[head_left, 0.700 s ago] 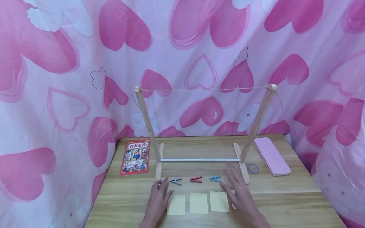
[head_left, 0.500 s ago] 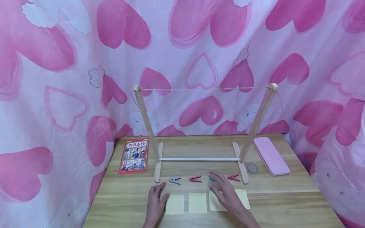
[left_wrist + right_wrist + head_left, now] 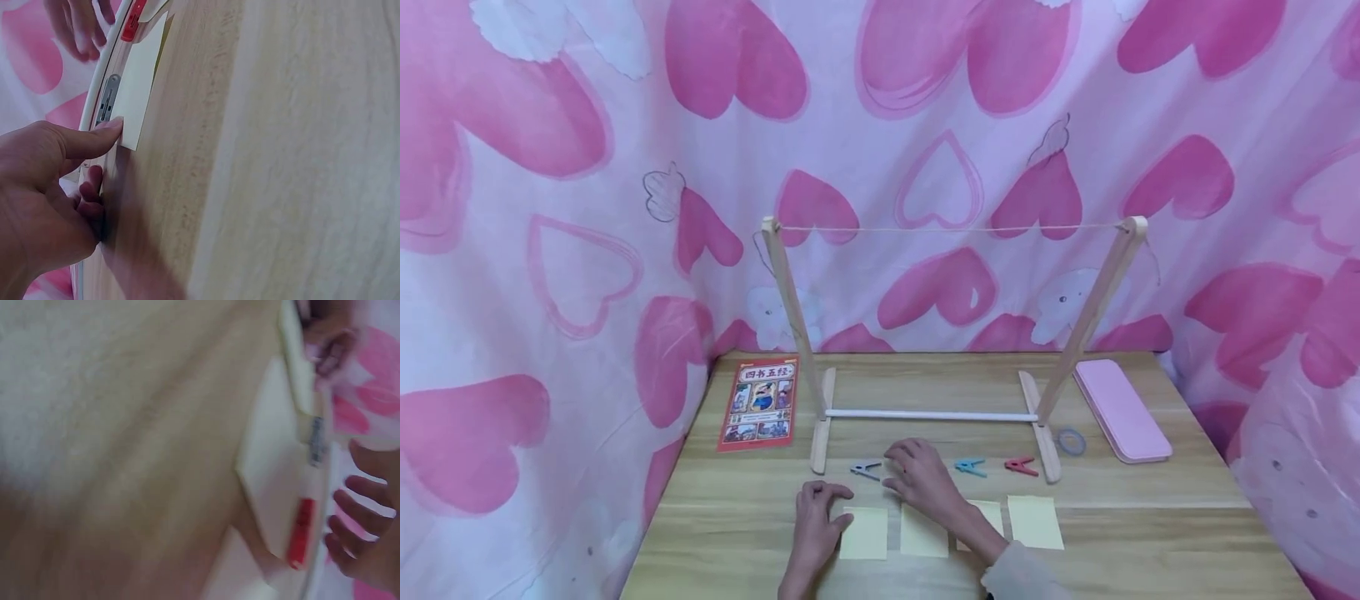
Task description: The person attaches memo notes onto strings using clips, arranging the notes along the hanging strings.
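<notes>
My left hand rests by the left edge of a pale yellow paper note, fingers loosely bent; in the left wrist view its thumb lies at the note's corner. A grey clothespin lies just beyond. My right hand is over the middle, fingers apart and lightly bent, holding nothing. In the head view it hides a red clothespin, which shows in the right wrist view. A second note and third note are partly under the right arm. To its right lie a teal clothespin and another red clothespin.
A wooden stand with a string across its top and a white crossbar stands behind the clothespins. A fourth note lies at right. A red book, grey-blue ring and pink case flank the stand.
My right hand has swept left, from beside the right-hand red clothespin past the teal one to the other red clothespin. The left hand stays near the first note. The view has shifted slightly.
</notes>
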`<state>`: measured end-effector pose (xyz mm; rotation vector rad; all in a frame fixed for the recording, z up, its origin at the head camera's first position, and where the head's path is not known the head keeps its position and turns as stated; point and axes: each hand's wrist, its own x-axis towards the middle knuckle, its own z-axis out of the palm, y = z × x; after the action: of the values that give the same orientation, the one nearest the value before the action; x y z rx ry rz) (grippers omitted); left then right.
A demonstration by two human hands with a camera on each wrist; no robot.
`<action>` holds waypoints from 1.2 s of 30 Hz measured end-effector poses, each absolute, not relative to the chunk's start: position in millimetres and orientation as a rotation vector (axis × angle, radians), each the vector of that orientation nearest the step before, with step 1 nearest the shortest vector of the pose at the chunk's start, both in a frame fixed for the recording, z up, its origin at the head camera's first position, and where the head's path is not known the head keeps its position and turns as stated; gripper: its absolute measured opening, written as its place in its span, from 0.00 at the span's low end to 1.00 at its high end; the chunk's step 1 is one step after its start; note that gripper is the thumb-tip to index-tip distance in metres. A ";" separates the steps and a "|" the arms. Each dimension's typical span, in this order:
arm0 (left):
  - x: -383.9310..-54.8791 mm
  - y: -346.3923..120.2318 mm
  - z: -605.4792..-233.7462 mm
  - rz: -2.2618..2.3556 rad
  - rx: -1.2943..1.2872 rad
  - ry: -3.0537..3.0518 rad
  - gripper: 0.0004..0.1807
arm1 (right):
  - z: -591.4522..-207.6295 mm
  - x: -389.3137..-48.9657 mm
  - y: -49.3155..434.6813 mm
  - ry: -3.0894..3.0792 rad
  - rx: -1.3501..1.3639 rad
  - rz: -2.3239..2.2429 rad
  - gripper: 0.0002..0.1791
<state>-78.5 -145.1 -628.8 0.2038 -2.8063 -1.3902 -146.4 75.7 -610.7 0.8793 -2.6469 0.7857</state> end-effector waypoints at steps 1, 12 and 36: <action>-78.1 -145.0 -628.2 -1.389 0.188 -2.809 0.16 | -614.3 -147.6 72.3 -2.673 0.875 0.747 0.22; -75.1 -144.2 -630.4 -1.388 0.202 -2.836 0.09 | -629.2 -144.6 58.2 -2.767 0.837 0.616 0.25; -73.3 -159.4 -632.5 -1.571 0.071 -2.804 0.04 | -634.9 -161.2 67.6 -2.511 0.644 1.927 0.19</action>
<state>-73.3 -159.4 -632.5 0.0714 -2.8042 -1.5713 -161.2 67.6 -634.9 0.6440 -2.5105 1.9273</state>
